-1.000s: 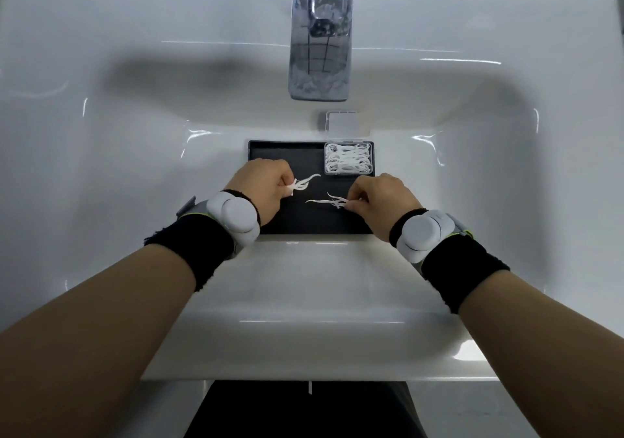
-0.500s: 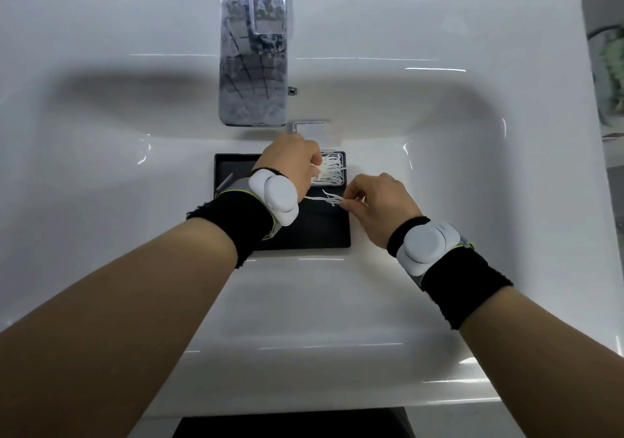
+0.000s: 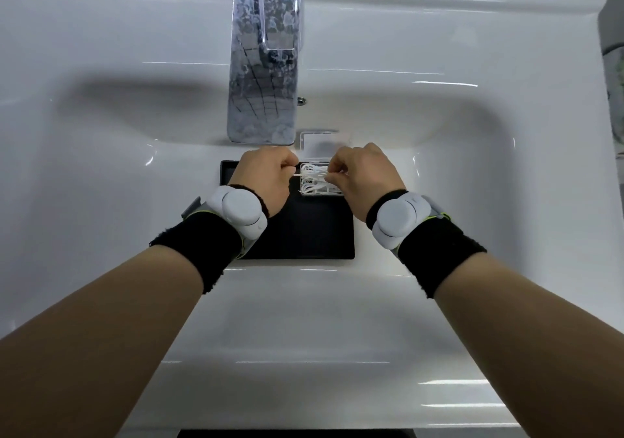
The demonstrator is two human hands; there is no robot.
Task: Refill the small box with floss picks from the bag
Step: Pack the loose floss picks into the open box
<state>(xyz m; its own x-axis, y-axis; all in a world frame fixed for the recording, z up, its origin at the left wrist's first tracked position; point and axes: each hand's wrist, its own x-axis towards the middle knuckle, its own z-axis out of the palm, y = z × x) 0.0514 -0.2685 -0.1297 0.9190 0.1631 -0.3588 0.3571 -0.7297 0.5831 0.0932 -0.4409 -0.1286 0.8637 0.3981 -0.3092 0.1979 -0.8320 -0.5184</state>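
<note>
A small clear box [image 3: 315, 193] full of white floss picks [image 3: 312, 181] sits in the far right corner of a black tray [image 3: 314, 235] inside the white basin. Its clear lid [image 3: 320, 142] stands open behind it. My left hand [image 3: 266, 182] and my right hand [image 3: 363, 177] hover over the box from either side, fingers pinched on floss picks right above the pile. No bag is in view.
A chrome faucet [image 3: 265, 66] hangs over the basin just behind my left hand. The white sink [image 3: 101, 167] surrounds the tray, with its flat front rim [image 3: 310, 353] near me. Both wrists carry black bands with white sensor pods.
Both hands moved from the middle of the tray up to the box, carrying the floss picks to it. The loose picks that lay on the tray are gone from there.
</note>
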